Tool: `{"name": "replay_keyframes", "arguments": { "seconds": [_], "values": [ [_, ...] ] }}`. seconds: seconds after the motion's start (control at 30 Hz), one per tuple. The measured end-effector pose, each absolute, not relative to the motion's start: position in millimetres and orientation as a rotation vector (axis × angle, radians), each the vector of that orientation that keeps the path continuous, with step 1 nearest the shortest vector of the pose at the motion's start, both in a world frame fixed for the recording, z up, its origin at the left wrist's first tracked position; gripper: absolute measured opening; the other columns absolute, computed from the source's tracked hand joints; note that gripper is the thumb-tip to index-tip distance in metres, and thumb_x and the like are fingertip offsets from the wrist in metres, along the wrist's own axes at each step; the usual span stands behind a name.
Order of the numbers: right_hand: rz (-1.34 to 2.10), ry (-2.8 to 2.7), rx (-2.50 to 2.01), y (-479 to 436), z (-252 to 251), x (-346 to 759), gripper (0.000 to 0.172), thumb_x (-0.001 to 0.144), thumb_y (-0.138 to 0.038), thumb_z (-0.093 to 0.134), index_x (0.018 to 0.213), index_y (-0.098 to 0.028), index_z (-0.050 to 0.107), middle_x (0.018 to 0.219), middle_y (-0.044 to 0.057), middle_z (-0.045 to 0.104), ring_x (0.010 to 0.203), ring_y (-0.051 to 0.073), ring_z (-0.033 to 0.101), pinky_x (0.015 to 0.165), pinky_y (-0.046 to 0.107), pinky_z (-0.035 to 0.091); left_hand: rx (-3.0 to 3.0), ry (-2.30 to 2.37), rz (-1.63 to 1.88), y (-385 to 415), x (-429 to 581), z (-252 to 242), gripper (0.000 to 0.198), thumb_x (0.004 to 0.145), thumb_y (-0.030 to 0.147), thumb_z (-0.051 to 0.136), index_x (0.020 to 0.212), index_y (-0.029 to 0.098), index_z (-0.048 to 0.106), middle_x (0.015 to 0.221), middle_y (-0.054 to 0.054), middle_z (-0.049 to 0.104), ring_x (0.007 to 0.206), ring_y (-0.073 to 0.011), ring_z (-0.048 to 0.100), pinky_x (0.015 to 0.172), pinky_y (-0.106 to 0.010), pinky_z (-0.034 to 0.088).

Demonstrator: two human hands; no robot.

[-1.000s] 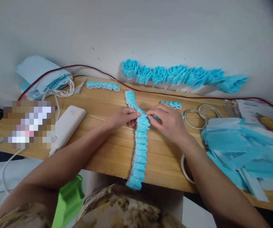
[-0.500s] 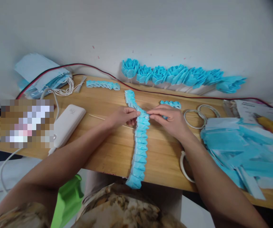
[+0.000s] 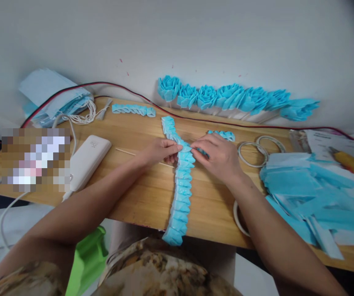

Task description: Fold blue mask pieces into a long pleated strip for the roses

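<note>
A long pleated strip of light-blue material [image 3: 181, 193] runs up the middle of the table, its near end hanging over the front edge. My left hand [image 3: 164, 151] pinches it from the left, thumb on top, in its upper part. From the right, my right hand [image 3: 216, 154] pinches the strip's right edge at the same height, thumb and forefinger closed on a fold. Partly behind the right hand lies a short pleated blue piece [image 3: 227, 135]. A thin wooden stick [image 3: 125, 152] lies beneath the left wrist, partly hidden.
Blue folded flowers [image 3: 207, 98] stand along the wall behind a red-black cable [image 3: 124, 91]. Another pleated piece [image 3: 132, 109] lies at the back. A white power bank [image 3: 92, 158] and stacked masks [image 3: 56, 98] are left. Tape rings [image 3: 253, 154] and cut blue sheets [image 3: 306, 181] lie right.
My right hand has shifted slightly left and its fingers have changed their hold at the strip's edge. My left hand keeps its pinch in the same place.
</note>
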State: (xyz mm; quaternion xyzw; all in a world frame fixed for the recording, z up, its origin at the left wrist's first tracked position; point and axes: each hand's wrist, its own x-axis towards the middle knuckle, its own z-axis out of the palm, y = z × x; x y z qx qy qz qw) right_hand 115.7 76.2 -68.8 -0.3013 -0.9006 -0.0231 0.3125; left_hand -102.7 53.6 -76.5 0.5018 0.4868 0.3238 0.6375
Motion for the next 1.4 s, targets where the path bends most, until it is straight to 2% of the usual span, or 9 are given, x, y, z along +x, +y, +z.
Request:
{"name": "replay_keyframes", "arguments": {
  "seconds": [0.13, 0.37, 0.53, 0.6, 0.7, 0.8, 0.93, 1.17, 1.4],
  "values": [
    [-0.146, -2.369, -0.823, 72, -69, 113, 0.018, 0.1, -0.022, 0.056, 0.096, -0.021, 0.074, 0.093, 0.006, 0.076, 0.086, 0.02, 0.069, 0.07, 0.032, 0.05, 1.114, 1.1, 0.769, 54, -101, -77, 0.034, 0.093, 0.022, 0.063, 0.06, 0.013, 0.063, 0.054, 0.001, 0.06, 0.048, -0.0057, 0.053, 0.051, -0.016, 0.042],
    [0.001, -2.388, -0.765, 75, -73, 116, 0.024, 0.102, -0.019, 0.052, 0.097, -0.023, 0.075, 0.096, 0.006, 0.077, 0.088, 0.019, 0.068, 0.075, 0.032, 0.052, 1.034, 1.094, 0.851, 55, -102, -82, 0.031, 0.091, 0.024, 0.065, 0.062, 0.013, 0.062, 0.057, 0.0, 0.062, 0.049, -0.0067, 0.055, 0.05, -0.018, 0.044],
    [0.445, -2.224, -0.896, 76, -75, 116, 0.02, 0.096, -0.019, 0.056, 0.099, -0.024, 0.074, 0.099, 0.006, 0.076, 0.093, 0.02, 0.069, 0.081, 0.035, 0.054, 1.048, 1.1, 0.886, 56, -103, -86, 0.03, 0.088, 0.029, 0.07, 0.064, 0.014, 0.062, 0.056, 0.001, 0.061, 0.049, -0.0072, 0.055, 0.05, -0.018, 0.044],
    [0.779, -2.007, -1.045, 75, -75, 115, 0.018, 0.094, -0.025, 0.058, 0.107, -0.023, 0.071, 0.096, 0.005, 0.075, 0.088, 0.019, 0.07, 0.073, 0.032, 0.056, 1.075, 1.112, 0.891, 56, -102, -87, 0.03, 0.088, 0.031, 0.071, 0.064, 0.014, 0.062, 0.054, 0.001, 0.061, 0.049, -0.0071, 0.054, 0.05, -0.018, 0.043],
    [1.219, -1.662, -1.212, 74, -73, 113, 0.028, 0.091, -0.041, 0.061, 0.111, -0.022, 0.067, 0.088, 0.004, 0.073, 0.077, 0.018, 0.068, 0.053, 0.026, 0.052, 1.106, 1.123, 0.898, 54, -102, -86, 0.03, 0.087, 0.032, 0.071, 0.064, 0.014, 0.063, 0.055, 0.001, 0.061, 0.049, -0.007, 0.053, 0.05, -0.018, 0.043],
    [1.442, -1.531, -1.3, 71, -70, 109, 0.039, 0.085, -0.058, 0.066, 0.091, -0.02, 0.068, 0.079, 0.005, 0.069, 0.066, 0.016, 0.063, 0.041, 0.022, 0.042, 1.117, 1.113, 0.919, 54, -101, -87, 0.031, 0.086, 0.036, 0.072, 0.064, 0.015, 0.063, 0.057, 0.001, 0.062, 0.051, -0.0073, 0.054, 0.051, -0.018, 0.043],
    [1.583, -1.535, -1.329, 67, -64, 102, 0.051, 0.079, -0.069, 0.068, 0.073, -0.018, 0.064, 0.07, 0.005, 0.065, 0.061, 0.014, 0.059, 0.038, 0.02, 0.036, 1.145, 1.097, 0.916, 54, -102, -90, 0.034, 0.085, 0.04, 0.073, 0.063, 0.015, 0.062, 0.054, 0.002, 0.059, 0.05, -0.008, 0.053, 0.05, -0.019, 0.043],
    [1.663, -1.553, -1.31, 66, -62, 100, 0.038, 0.073, -0.054, 0.074, 0.067, -0.02, 0.058, 0.058, -0.002, 0.057, 0.05, 0.009, 0.049, 0.04, 0.019, 0.035, 1.177, 1.087, 0.899, 54, -103, -90, 0.035, 0.086, 0.039, 0.072, 0.062, 0.015, 0.061, 0.055, 0.001, 0.059, 0.05, -0.0079, 0.053, 0.052, -0.02, 0.044],
    [1.616, -1.538, -1.312, 67, -65, 99, 0.029, 0.071, -0.044, 0.071, 0.064, -0.02, 0.055, 0.054, -0.002, 0.056, 0.046, 0.008, 0.046, 0.04, 0.019, 0.033, 1.154, 1.138, 0.884, 53, -101, -88, 0.032, 0.086, 0.033, 0.07, 0.062, 0.015, 0.064, 0.055, 0.001, 0.06, 0.05, -0.0076, 0.053, 0.052, -0.019, 0.044]
  ]
}}
